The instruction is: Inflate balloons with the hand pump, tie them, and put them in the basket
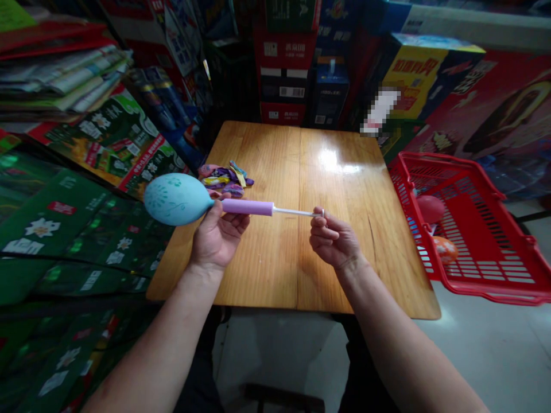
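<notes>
1. Head view, looking down on two bare forearms over a wooden worktop (275, 275). The left hand (217, 235) and right hand (333, 238) are held apart above it, with a lilac hand pump (247, 207) spanning the gap between them.
2. Handling: the hold appears sound when the neck of the balloon stays pinched closed against the end of the barrel and the white plunger rod (295, 211) runs straight in line with the barrel. A straight line between the hands would likely keep the rod from binding.
3. Left hand: the fingers (235, 223) are clenched under the barrel, with the thumb closed over the join where the balloon's neck meets the pump.
4. Right hand: the fingers (321, 221) are curled and pinch the far end of the rod.
5. Pale blue balloon (176, 199), printed with a floral pattern, partly inflated: it sits just beyond the left hand's grip, away from the right hand.
6. Surroundings: a small heap of uninflated balloons (226, 179) lies on the worktop behind the left hand. A red plastic basket (495, 295) to the right holds a red balloon (430, 208) and an orange balloon (445, 249).
</notes>
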Tool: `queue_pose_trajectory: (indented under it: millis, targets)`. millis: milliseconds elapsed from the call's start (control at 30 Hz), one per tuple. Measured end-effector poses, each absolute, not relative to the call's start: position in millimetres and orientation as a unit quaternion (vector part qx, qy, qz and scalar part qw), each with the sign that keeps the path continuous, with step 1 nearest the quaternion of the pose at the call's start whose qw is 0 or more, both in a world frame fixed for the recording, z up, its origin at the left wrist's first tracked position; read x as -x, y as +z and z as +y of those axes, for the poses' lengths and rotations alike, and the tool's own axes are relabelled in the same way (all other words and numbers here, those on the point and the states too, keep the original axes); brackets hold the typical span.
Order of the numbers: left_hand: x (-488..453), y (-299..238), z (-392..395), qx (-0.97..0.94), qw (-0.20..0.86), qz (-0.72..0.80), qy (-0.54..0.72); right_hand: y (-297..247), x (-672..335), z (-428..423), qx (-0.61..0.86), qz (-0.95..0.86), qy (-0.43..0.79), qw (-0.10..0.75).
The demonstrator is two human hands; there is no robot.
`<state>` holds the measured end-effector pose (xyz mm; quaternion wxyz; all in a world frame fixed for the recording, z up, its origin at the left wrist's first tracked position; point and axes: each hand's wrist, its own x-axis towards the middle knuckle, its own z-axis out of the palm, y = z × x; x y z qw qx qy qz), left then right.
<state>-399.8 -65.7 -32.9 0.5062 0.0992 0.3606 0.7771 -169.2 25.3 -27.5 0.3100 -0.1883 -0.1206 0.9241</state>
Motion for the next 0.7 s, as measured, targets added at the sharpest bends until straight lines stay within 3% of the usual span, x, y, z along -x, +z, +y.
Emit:
queue_pose_trajectory:
  millis: [233, 700]
  targets:
    - [375.1, -45.0, -69.7, -0.105, 0.578, 0.356, 0.727, -38.7, 188.6, 9.6, 0.196, -0.101, 0.936, 0.273]
    - [392.4, -36.0, -67.5, -0.108, 0.518, 0.37, 0.763, -30.1, 168.1, 23.2, 0.207, -0.103, 0.928, 0.294]
